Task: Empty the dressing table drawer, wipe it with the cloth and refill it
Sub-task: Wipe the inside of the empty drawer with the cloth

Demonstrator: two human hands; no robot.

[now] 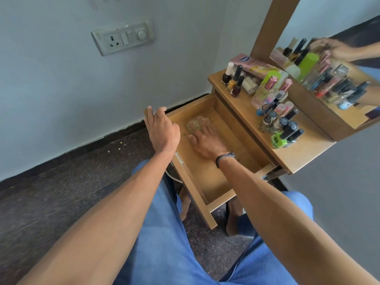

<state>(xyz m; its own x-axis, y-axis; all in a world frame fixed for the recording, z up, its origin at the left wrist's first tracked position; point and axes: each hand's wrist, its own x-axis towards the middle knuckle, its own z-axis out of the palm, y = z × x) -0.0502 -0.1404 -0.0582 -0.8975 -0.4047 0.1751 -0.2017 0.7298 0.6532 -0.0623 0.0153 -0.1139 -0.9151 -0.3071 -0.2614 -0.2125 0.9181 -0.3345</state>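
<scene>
Soft, even light fills your view, brightest on the pale wall (61, 89) at ten o'clock, with a dim shadow pooled beneath the drawer (205, 182) towards six o'clock. Motion blur smears your right grip (205, 145) and the cloth (197, 125) at the centre, and the reflection in the mirror (339, 79) at two o'clock is soft too. The wide lens bows the skirting (82, 155) and swells your forearms (102, 223) at the lower edges.
</scene>
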